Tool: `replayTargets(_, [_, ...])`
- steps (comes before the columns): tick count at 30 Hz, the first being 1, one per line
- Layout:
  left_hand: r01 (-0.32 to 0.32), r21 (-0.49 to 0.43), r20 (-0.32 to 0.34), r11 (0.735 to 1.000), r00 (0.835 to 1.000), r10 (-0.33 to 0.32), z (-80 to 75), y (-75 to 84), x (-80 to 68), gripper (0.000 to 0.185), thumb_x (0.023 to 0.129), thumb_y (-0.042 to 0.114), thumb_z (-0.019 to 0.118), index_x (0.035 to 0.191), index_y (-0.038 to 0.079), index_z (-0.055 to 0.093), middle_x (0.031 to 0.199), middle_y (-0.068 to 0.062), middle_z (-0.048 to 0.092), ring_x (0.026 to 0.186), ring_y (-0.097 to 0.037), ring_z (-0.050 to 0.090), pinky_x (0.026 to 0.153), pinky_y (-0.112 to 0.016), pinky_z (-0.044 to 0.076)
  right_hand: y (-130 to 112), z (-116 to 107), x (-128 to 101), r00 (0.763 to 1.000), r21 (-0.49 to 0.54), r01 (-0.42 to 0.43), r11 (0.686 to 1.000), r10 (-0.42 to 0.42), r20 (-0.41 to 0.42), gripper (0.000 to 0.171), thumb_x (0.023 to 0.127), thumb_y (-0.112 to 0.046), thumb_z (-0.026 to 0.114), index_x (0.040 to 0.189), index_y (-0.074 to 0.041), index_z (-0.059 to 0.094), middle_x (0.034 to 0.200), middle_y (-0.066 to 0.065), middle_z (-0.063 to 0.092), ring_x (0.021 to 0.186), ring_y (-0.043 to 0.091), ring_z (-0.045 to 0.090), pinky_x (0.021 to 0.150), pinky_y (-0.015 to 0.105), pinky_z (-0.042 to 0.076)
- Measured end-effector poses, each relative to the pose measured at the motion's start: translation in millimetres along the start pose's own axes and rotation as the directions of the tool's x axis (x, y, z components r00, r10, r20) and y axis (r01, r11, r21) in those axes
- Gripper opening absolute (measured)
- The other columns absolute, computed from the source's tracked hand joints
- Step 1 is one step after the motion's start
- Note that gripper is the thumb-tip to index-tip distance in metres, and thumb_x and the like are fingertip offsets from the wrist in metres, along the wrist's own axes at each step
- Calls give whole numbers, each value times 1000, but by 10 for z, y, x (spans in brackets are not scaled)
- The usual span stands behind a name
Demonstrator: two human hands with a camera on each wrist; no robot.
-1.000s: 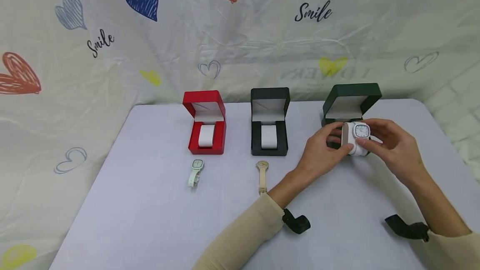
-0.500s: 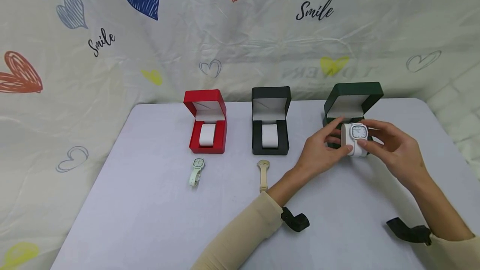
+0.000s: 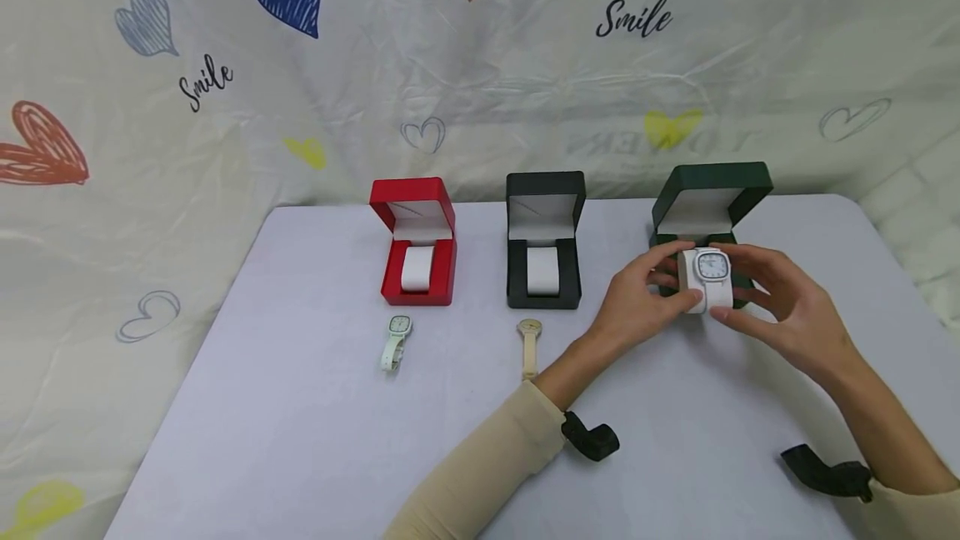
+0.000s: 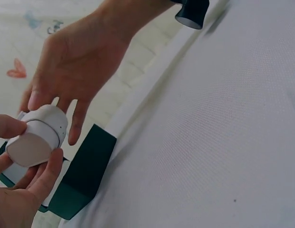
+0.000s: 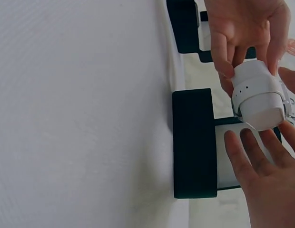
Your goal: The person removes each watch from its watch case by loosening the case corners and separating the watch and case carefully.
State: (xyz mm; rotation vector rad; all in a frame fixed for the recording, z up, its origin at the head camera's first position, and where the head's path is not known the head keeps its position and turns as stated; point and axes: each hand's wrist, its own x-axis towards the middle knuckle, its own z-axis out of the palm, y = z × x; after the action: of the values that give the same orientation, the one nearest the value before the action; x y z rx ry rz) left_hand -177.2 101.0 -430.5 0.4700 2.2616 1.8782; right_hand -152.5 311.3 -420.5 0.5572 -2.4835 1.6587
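Observation:
My left hand (image 3: 637,298) grips a white watch cushion (image 4: 29,149) at its side, with thumb and fingers round it. Around the cushion lies a white wristwatch (image 3: 712,266), its square face towards me. At the right my right hand (image 3: 798,311) is close about the cushion, fingers extended and spread; in the right wrist view its fingers (image 5: 254,154) reach beneath it. Whether they touch it is hard to tell. Behind both hands stands a dark green watch box (image 3: 712,182), lid raised, its lower part mostly hidden.
Left of the green box stand a black watch box (image 3: 543,300) and a red watch box (image 3: 417,298), both with raised lids and white cushions inside. A pale green watch (image 3: 394,344) and a beige watch (image 3: 529,348) lie before them on the white table (image 3: 300,440).
The watch and cushion have turned slightly, so the face points more towards me. My right thumb has come down off the watch to the cushion's lower edge. The left hand keeps its grip.

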Motion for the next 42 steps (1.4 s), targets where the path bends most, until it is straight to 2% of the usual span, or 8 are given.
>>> replayTargets(2, [1, -3, -2, 1000, 1000, -1, 1, 5, 1, 57, 94, 13, 76, 146, 28, 58, 119, 2, 66, 93, 7, 62, 73, -12, 55, 3, 0, -9, 1000, -45, -8, 999, 9, 15, 88, 75, 24, 76, 153, -1, 45, 151, -3, 54, 131, 2, 53, 97, 4, 47])
replayTargets(10, [3, -23, -10, 1000, 1000, -4, -12, -11, -13, 56, 93, 14, 77, 144, 28, 59, 115, 3, 65, 89, 9, 61, 71, -13, 54, 47, 105, -28, 999, -77, 27, 997, -25, 23, 106, 67, 27, 81, 158, -5, 37, 156, -8, 45, 126, -4, 54, 92, 2, 47])
replayTargets(20, [-8, -6, 12, 1000, 1000, 8, 12, -46, -29, 62, 89, 20, 84, 145, 26, 58, 118, 4, 64, 92, 8, 60, 78, -12, 53, -6, 195, -89, 1000, -105, 23, 994, -24, -15, 105, 68, 30, 76, 159, -5, 36, 153, -18, 41, 123, -8, 50, 88, -1, 48])
replayTargets(30, [9, -3, 20, 1000, 1000, -9, -7, -6, -34, 59, 90, 20, 83, 144, 27, 60, 123, 4, 68, 94, 2, 65, 69, -14, 54, 27, 184, -113, 1000, -124, 13, 992, -16, -26, 104, 68, 30, 76, 159, -6, 38, 151, -23, 42, 120, -10, 51, 86, -2, 47])
replayTargets(42, [1, -7, 37, 1000, 999, -1, -12, -8, -21, 62, 90, 18, 83, 146, 25, 59, 124, 4, 68, 93, 5, 63, 70, -14, 54, -9, 118, -70, 998, -139, 60, 989, -63, -11, 105, 62, 29, 81, 155, -1, 42, 143, -16, 47, 116, -5, 55, 91, -2, 45])
